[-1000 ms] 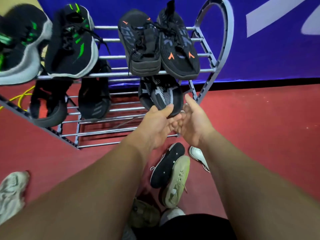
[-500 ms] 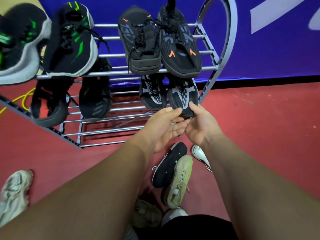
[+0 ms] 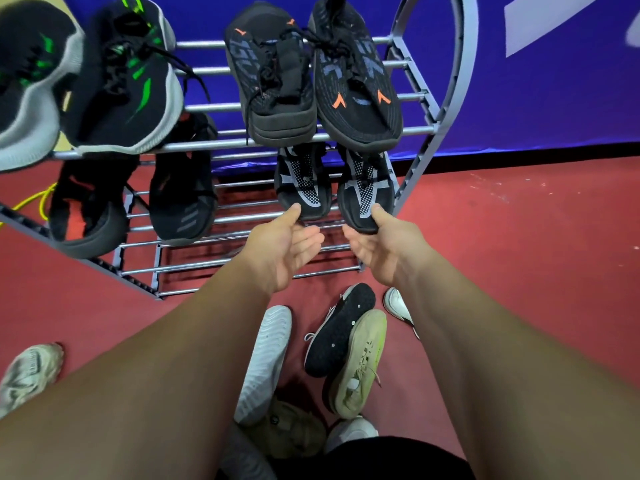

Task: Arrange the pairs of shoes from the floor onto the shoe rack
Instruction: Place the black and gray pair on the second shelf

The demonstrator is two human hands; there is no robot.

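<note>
The grey metal shoe rack (image 3: pixel 346 130) has a heart-shaped end frame. Its top tier holds a black-and-green pair (image 3: pixel 117 81) and a black-and-orange pair (image 3: pixel 311 77). On the lower tier stand a plain black pair (image 3: pixel 183 195) and, at the right, a black-and-grey patterned pair. My left hand (image 3: pixel 287 244) is open, thumb tip touching the toe of the left patterned shoe (image 3: pixel 303 183). My right hand (image 3: pixel 384 247) grips the toe of the right patterned shoe (image 3: pixel 365 188), thumb on top and fingers beneath.
On the red floor below my arms lie a white-soled shoe (image 3: pixel 266 355), a black-soled shoe (image 3: pixel 339 330) against a yellowish-soled one (image 3: pixel 360 368), a white shoe (image 3: pixel 398 304) and a pale shoe (image 3: pixel 27 372) at far left. A blue wall backs the rack.
The two patterned shoes went from bunched together to side by side on the lower tier. My hands moved apart, and the left hand opened.
</note>
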